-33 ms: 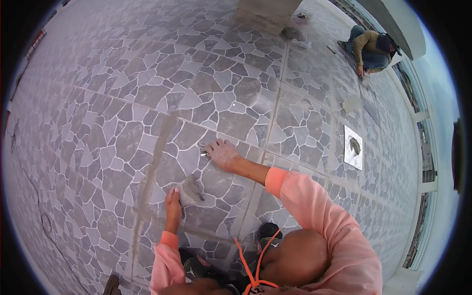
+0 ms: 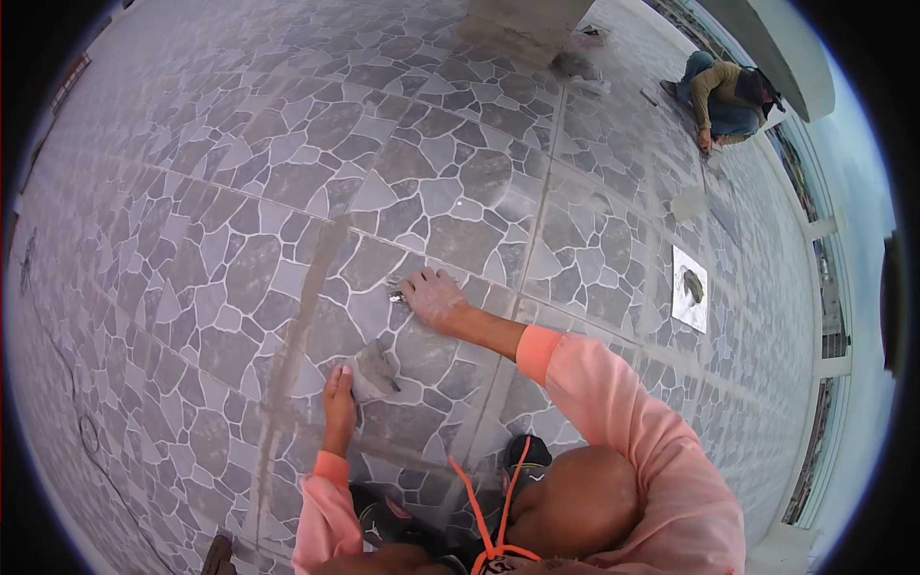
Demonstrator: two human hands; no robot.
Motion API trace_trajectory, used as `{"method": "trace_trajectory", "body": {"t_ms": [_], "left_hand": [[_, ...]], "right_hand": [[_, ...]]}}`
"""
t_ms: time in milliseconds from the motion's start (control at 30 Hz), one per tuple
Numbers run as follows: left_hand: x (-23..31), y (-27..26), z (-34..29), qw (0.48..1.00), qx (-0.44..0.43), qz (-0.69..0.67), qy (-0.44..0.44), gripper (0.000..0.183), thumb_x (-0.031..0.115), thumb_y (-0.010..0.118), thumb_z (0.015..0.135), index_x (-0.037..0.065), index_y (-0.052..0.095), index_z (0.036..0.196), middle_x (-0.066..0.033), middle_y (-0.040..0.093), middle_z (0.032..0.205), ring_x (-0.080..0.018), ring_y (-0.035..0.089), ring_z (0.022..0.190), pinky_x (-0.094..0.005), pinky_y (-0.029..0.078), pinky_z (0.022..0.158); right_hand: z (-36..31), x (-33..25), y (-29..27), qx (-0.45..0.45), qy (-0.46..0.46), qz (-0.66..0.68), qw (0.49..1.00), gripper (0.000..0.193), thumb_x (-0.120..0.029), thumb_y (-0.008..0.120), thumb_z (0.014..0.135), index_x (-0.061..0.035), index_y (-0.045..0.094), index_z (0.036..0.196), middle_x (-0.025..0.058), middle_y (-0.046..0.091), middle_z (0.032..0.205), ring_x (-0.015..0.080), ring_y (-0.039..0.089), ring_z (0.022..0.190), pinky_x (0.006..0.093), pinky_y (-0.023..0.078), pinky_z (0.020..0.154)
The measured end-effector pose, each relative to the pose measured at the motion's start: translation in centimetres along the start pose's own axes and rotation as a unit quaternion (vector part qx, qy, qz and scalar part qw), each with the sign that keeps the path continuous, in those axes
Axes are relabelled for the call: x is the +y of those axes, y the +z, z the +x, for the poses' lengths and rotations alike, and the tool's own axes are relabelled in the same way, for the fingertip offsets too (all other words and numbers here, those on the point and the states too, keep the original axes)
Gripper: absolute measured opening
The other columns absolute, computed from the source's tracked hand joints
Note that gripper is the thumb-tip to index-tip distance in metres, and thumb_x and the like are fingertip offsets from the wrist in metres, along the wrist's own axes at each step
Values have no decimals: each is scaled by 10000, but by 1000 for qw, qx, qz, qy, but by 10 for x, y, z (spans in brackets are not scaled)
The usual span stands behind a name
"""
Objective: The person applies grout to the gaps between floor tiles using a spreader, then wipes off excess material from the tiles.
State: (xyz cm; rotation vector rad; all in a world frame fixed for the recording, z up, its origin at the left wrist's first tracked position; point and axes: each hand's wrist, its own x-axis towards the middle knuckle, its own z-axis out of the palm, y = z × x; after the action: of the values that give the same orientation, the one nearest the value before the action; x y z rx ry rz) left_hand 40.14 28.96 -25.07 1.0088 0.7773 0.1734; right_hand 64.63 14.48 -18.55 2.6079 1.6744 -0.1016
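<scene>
In the head view, the right hand (image 2: 436,297) is bent down over the tiled floor (image 2: 240,273), beyond the grey wedge (image 2: 376,367) and a little to its right. A small shiny metal piece (image 2: 396,297) shows at its fingertips, also beyond the wedge; I cannot tell whether the right grip pinches it or only covers it. The left hand (image 2: 339,398) lies just left of the wedge, its grip loose, fingers stretched out side by side; whether they touch it is unclear. To work well here, I would hold the metal low, press lightly and evenly, and brace with the left hand. The metal's bright end points left; its long axis is hidden. The wedge's long axis seems to slant away from the person, leaning left at its far tip.
</scene>
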Motion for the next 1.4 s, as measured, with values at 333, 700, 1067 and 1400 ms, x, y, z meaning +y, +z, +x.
{"method": "trace_trajectory", "body": {"t_ms": [333, 700, 1067, 1400], "left_hand": [[2, -5, -1, 998, -8, -41, -55, 308, 217, 503, 984, -30, 521, 1167, -33, 565, 1047, -103, 527, 938, -238, 413, 819], [15, -7, -6, 998, -20, 60, -17, 297, 218, 495, 980, -21, 573, 1138, 5, 578, 949, -60, 483, 891, -221, 400, 806], [19, 4, -4, 998, -46, 9, -30, 280, 212, 489, 983, -11, 573, 1131, 3, 587, 945, -61, 496, 902, -227, 411, 820], [26, 4, 0, 998, -62, 25, -2, 259, 215, 491, 982, -5, 572, 1091, 16, 572, 883, -54, 484, 851, -230, 412, 774]], "right_hand": [[52, -7, -3, -48, 5, -17, 999, 294, -142, 545, 834, -14, 563, 1097, 131, 573, 1041, 279, 575, 986, 407, 479, 795], [59, -40, -9, -62, -39, -35, 997, 236, -106, 563, 815, -30, 557, 1039, 122, 589, 1014, 278, 613, 939, 394, 529, 764], [114, -20, -14, -118, 9, -75, 990, 239, -104, 551, 850, -12, 570, 1069, 151, 599, 1057, 315, 632, 981, 402, 564, 752], [123, -23, -13, -119, 54, -125, 984, 242, -94, 569, 830, 5, 570, 1051, 153, 596, 1035, 303, 644, 941, 388, 571, 709]]}}
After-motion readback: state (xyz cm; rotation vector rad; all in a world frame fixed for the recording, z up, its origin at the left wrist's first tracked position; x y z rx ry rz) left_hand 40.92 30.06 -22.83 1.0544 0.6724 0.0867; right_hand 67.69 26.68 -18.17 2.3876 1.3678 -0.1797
